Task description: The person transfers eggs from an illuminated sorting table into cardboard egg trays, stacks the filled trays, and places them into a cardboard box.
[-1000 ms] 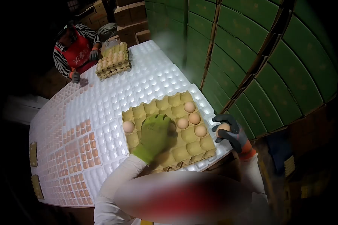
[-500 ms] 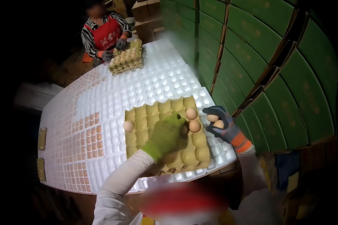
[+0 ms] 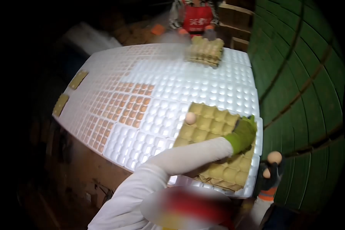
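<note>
1. Head view: I see a bumpy tan egg tray [image 3: 207, 124] right of the middle of the frame, lying on top of white trays [image 3: 174, 91].
2. One egg [image 3: 190, 118] sits in the tan egg tray, near its upper left corner.
3. Over at the right side of that tray I see the left hand [image 3: 241, 136], in a green glove. Its arm, in a white sleeve [image 3: 191, 153], goes across the tray. I cannot tell if the fingers are wide or narrow, or if they hold anything.
4. At the lower right is the right hand [image 3: 271, 178], in a dark glove with an orange cuff. It is curled around two eggs [image 3: 274, 157]; one sits up high, and part of the other peeks out lower down.
5. Left of the middle, brown eggs [image 3: 136, 111] sit in some white trays.
6. Near the top, I see a co-worker [image 3: 197, 19] in a red apron, with gloved hands by a blurry tan stack [image 3: 206, 50].
7. Green boxes [image 3: 295, 76] fill the right side.
</note>
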Available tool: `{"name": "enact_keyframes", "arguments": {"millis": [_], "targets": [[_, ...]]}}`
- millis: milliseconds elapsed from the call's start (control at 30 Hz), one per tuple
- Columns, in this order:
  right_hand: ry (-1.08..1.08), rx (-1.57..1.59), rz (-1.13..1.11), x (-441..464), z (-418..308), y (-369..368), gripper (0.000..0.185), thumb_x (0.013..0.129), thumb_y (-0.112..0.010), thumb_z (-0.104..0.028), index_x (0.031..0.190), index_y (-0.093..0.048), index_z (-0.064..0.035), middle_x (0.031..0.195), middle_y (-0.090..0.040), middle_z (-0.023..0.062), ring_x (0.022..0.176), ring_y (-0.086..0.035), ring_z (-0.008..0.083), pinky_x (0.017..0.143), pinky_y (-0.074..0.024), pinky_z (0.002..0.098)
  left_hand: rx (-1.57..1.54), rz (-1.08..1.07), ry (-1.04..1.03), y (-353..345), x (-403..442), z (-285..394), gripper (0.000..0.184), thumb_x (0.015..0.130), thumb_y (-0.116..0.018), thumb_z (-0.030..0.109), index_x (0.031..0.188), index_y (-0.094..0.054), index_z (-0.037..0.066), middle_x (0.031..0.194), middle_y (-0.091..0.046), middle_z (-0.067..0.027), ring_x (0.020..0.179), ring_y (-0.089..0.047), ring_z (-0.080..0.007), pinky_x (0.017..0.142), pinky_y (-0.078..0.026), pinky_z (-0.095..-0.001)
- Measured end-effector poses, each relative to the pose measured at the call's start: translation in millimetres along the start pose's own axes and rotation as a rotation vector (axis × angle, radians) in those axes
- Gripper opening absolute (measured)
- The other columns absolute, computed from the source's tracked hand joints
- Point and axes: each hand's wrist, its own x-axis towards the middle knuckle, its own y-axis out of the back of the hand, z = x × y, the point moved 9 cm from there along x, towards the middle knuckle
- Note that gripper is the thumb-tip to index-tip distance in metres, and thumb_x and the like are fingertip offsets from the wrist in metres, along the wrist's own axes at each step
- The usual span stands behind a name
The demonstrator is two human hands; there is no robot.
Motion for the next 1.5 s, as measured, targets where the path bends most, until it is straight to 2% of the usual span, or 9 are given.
{"name": "enact_keyframes", "arguments": {"millis": [167, 333, 533, 600, 700, 767, 800, 1067, 1500], "targets": [[0.842, -0.837, 0.006, -52, -6, 39, 0.059, 0.094, -0.07, -0.015, 0.146, -0.046, 0.0008, 0.139, -0.056, 0.0278, 0.118, -0.061, 0.0416, 0.098, -0.0523, 0.0481, -0.042, -0.106, 0.006, -19, 16, 8, 0.032, 0.08, -0.072, 0.021, 0.11, -0.074, 0.009, 0.105, -0.062, -0.0129, 0.088, -0.066, -0.0289, 0.066, -0.048, -0.0406], [0.34, -0.333, -0.06, -53, 26, 53, 0.066, 0.087, -0.078, -0.023, 0.143, -0.053, 0.0015, 0.13, -0.064, 0.0221, 0.116, -0.063, 0.0339, 0.099, -0.0508, 0.0448, -0.731, 0.308, 0.093, 67, -86, -80, 0.043, 0.076, -0.082, 0.027, 0.114, -0.07, 0.012, 0.115, -0.062, -0.0153, 0.094, -0.067, -0.034, 0.079, -0.052, -0.0465], [0.151, 0.217, -0.915, -155, -66, -320, 0.051, 0.079, -0.082, -0.014, 0.124, -0.063, 0.0022, 0.118, -0.068, 0.0217, 0.11, -0.065, 0.0377, 0.092, -0.054, 0.0464, -1.1, 0.517, 0.689, 54, -348, -280, 0.058, 0.07, -0.093, 0.02, 0.122, -0.069, 0.009, 0.116, -0.065, -0.0061, 0.104, -0.068, -0.0213, 0.089, -0.054, -0.0321], [0.058, 0.289, -1.172, -184, -54, -423, 0.047, 0.077, -0.083, -0.011, 0.118, -0.067, 0.0025, 0.114, -0.069, 0.0216, 0.108, -0.066, 0.0389, 0.089, -0.0551, 0.0469, -0.725, 0.588, 0.958, 39, -455, -354, 0.054, 0.069, -0.093, 0.022, 0.117, -0.071, 0.01, 0.111, -0.066, -0.0059, 0.098, -0.068, -0.0233, 0.087, -0.056, -0.0344], [-0.678, -0.112, -1.02, -207, 74, -520, 0.051, 0.078, -0.085, -0.01, 0.125, -0.067, -0.0039, 0.106, -0.071, 0.0105, 0.098, -0.067, 0.0151, 0.079, -0.0558, 0.0299, -0.261, 0.395, 1.191, 0, -545, -437, 0.048, 0.071, -0.088, 0.029, 0.113, -0.071, 0.014, 0.109, -0.063, -0.0086, 0.098, -0.067, -0.0296, 0.081, -0.055, -0.0428], [0.041, -0.302, -1.004, -199, 117, -601, 0.055, 0.079, -0.085, -0.023, 0.129, -0.065, -0.0104, 0.114, -0.069, 0.009, 0.099, -0.067, 0.0209, 0.082, -0.0557, 0.0341, -0.125, 0.204, 1.233, -20, -565, -468, 0.047, 0.071, -0.087, 0.031, 0.112, -0.071, 0.013, 0.109, -0.062, -0.009, 0.098, -0.066, -0.0296, 0.081, -0.054, -0.0435], [0.442, -0.426, -0.964, -201, 108, -638, 0.056, 0.079, -0.085, -0.029, 0.13, -0.065, -0.014, 0.12, -0.067, 0.0088, 0.102, -0.067, 0.0237, 0.085, -0.0556, 0.0362, -0.135, 0.188, 1.214, -23, -569, -470, 0.046, 0.073, -0.085, 0.03, 0.113, -0.071, 0.014, 0.11, -0.062, -0.0091, 0.098, -0.066, -0.0297, 0.081, -0.054, -0.0432], [0.352, -0.925, -0.787, -189, 174, -670, 0.056, 0.088, -0.07, -0.031, 0.142, -0.057, -0.0301, 0.131, -0.059, 0.0078, 0.108, -0.066, 0.0287, 0.091, -0.0543, 0.0402, -0.286, 0.328, 0.941, -38, -588, -444, 0.032, 0.087, -0.069, 0.019, 0.119, -0.068, 0.015, 0.112, -0.066, -0.009, 0.092, -0.069, -0.0302, 0.072, -0.057, -0.0429], [0.394, -0.529, -0.681, -238, 158, -647, 0.035, 0.084, -0.06, -0.013, 0.119, -0.062, -0.0063, 0.116, -0.06, 0.0187, 0.111, -0.055, 0.04, 0.098, -0.0446, 0.0495, -0.297, 0.435, 0.62, -64, -542, -401, 0.053, 0.082, -0.067, 0.02, 0.134, -0.063, 0.01, 0.12, -0.06, -0.0137, 0.115, -0.053, -0.0363, 0.104, -0.035, -0.0548]]}}
